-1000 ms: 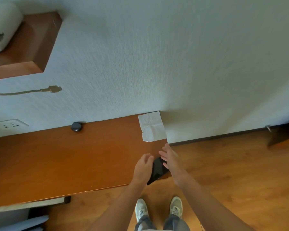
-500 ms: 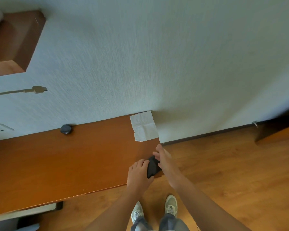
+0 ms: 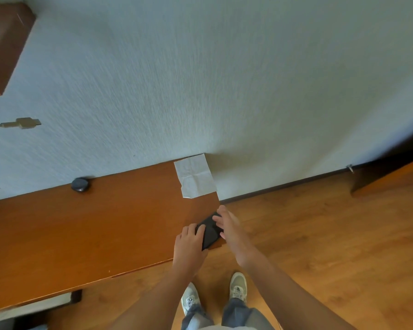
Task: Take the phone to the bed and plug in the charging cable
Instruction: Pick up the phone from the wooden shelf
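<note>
The black phone [image 3: 210,231] lies at the right front corner of the brown wooden table [image 3: 93,229]. My left hand [image 3: 188,244] has its fingers curled over the phone's left edge. My right hand [image 3: 230,228] covers the phone's far end, fingers on top and thumb at its right side. Most of the phone is hidden between the two hands. A beige charging cable plug [image 3: 26,123] pokes in from the left edge, in front of the white wall. No bed is in view.
A creased white paper napkin [image 3: 196,178] lies at the table's far right corner. A small dark round object [image 3: 80,184] sits by the wall. Right of the table is wooden floor [image 3: 332,246], with dark furniture [image 3: 386,177] at the far right. My shoes [image 3: 237,285] stand below the table edge.
Both hands have closed in on the phone, the left from open beside it to curled on its edge. The phone has turned slightly on the table corner.
</note>
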Demonstrator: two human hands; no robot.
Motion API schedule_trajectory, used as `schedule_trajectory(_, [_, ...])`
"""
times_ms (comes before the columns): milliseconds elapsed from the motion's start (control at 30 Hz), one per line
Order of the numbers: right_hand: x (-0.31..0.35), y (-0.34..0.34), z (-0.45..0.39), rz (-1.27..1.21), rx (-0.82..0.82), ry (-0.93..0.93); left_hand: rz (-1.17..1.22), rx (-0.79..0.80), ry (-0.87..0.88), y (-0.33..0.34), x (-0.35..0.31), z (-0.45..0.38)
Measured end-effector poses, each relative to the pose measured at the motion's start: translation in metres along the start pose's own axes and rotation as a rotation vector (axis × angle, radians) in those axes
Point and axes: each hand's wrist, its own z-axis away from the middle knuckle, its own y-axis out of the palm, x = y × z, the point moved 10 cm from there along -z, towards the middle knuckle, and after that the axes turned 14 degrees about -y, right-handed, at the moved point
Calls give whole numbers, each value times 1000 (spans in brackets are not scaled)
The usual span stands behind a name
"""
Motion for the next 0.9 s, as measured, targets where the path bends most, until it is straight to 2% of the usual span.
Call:
schedule_trajectory(167, [-1,-5,3,-4,-15,13,12,22,-24,-4,-1,-2])
schedule_trajectory(267, [1,-6,5,-42,-20,11,121,50,-97,-7,0,-2])
schedule_trajectory(433, [17,-6,0,-122,-49,-7,513,147,-299,-8,10,2])
schedule_trajectory(567, [47,-4,-8,-156,-57,-63,950,219,-482,-22,17,1])
schedule_trajectory(667, [77,-4,-9,-175,-69,-147,1279,227,-572,-58,17,1])
schedule_trajectory(767, [114,-4,-7,-191,-49,-241,1409,147,-497,-114,10,0])
schedule_trajectory(900, [177,-5,1,-233,-11,-371,1404,31,-308,-201,-5,-3])
